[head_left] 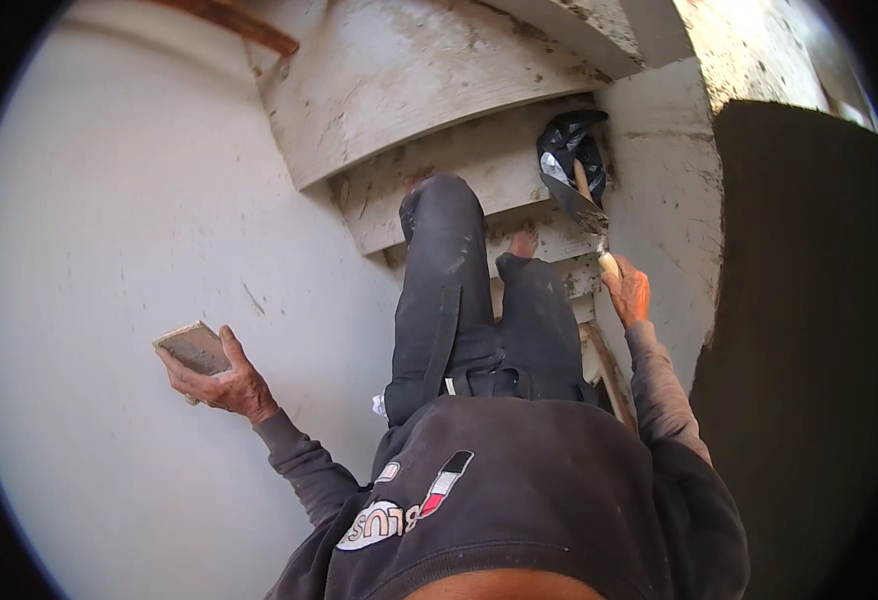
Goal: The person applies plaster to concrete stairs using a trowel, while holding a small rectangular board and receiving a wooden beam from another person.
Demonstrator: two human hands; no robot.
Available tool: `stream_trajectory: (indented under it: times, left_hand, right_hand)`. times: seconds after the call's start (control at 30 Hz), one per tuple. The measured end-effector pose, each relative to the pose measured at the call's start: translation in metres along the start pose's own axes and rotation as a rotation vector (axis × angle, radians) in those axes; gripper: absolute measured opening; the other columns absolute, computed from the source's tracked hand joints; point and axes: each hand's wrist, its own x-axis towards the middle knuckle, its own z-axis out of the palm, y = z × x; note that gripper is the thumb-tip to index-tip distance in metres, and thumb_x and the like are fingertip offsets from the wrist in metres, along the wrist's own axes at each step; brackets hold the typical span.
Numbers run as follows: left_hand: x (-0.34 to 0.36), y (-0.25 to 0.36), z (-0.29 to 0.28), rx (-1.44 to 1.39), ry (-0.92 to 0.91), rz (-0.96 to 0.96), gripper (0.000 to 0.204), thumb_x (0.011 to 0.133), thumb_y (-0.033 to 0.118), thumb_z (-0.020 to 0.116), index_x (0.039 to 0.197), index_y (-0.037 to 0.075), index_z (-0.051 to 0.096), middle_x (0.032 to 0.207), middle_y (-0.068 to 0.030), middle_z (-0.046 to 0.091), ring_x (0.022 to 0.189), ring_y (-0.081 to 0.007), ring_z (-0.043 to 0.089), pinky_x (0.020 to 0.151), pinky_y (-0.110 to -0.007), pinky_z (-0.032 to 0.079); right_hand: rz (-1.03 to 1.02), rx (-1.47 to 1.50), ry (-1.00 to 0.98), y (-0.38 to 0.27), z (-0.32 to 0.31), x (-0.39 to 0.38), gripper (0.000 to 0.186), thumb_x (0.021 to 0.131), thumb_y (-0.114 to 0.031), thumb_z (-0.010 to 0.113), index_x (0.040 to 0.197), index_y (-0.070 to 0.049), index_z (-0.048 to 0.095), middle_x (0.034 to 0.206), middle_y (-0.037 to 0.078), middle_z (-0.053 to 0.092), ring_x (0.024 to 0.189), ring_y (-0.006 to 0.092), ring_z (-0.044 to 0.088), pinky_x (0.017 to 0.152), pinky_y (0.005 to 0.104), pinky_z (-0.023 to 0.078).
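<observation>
My left hand (219,380) grips a small flat square piece (196,346) with a greyish smeared face and pale edge, out in front of the white wall at left. My right hand (629,292) is closed on the pale handle of a trowel, whose grey metal blade (579,208) points up the stairs over a black plastic bag (569,135). A wooden handle (581,175) of another item lies in that bag.
Dirty pale concrete steps (419,110) curve upward, with my legs and a bare foot (524,240) on them. A smooth white wall (109,250) fills the left. A low partition (659,180) edges the right, beside a dark area. A wooden rail (239,20) crosses the upper left.
</observation>
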Motion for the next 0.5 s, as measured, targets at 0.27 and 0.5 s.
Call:
stream_trajectory:
  times: [0.27, 0.5]
  left_hand:
    - [-0.066, -0.036, -0.059, 0.119, 0.163, -0.006, 0.085, 0.078, 0.041, 0.076, 0.145, 0.008, 0.035, 0.134, -0.0168, 0.042, 0.124, -0.0345, 0.043, 0.099, -0.050, 0.045]
    - [-0.089, -0.076, -0.071, -0.050, 0.222, 0.007, 0.090, 0.079, 0.056, 0.071, 0.141, -0.002, 0.039, 0.134, -0.0208, 0.047, 0.121, -0.0370, 0.046, 0.100, -0.050, 0.039]
  right_hand:
    - [-0.303, -0.239, -0.074, -0.014, 0.003, 0.038, 0.031, 0.080, -0.021, 0.062, 0.108, -0.010, 0.063, 0.098, 0.018, 0.065, 0.090, 0.0382, 0.063, 0.077, 0.0447, 0.049]
    - [-0.334, -0.282, -0.107, -0.023, 0.012, 0.065, 0.032, 0.082, -0.020, 0.060, 0.113, -0.015, 0.063, 0.099, 0.018, 0.066, 0.093, 0.0374, 0.063, 0.078, 0.0451, 0.049]
